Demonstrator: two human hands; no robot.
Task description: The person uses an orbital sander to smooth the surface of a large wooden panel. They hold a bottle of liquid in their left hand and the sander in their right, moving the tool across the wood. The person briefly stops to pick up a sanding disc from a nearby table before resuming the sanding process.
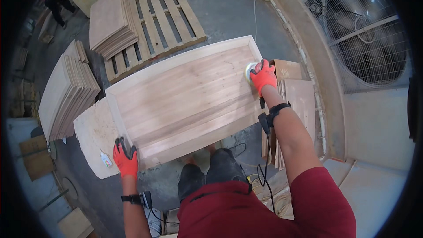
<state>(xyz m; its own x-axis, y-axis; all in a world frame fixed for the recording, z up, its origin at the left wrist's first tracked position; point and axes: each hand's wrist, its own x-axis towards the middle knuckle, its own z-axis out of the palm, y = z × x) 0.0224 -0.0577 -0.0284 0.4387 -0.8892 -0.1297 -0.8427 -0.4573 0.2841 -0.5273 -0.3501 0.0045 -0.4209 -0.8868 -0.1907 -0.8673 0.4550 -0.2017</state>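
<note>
A large shallow wooden tray [189, 92] with raised pale edges lies tilted across the view in front of me. My right hand [265, 78], in a red glove with dark fingertips, is closed over a small round sander [250, 71] at the tray's right end. The sander's disc rests on the wood inside the edge. At the near left corner, my left hand [126, 161], gloved the same way, grips the tray's left edge with thumb and fingers astride it. A small white bottle [106, 159] lies beside that hand on a pale board [94, 125] under the tray.
Beyond the tray is a wooden pallet [169, 20] bearing stacked panels [110, 20]. More panels [68, 92] lean at the left. Boards and a cardboard box [288, 69] stand at the right, near a caged fan [363, 31]. A black cable [265, 172] hangs from my right wrist.
</note>
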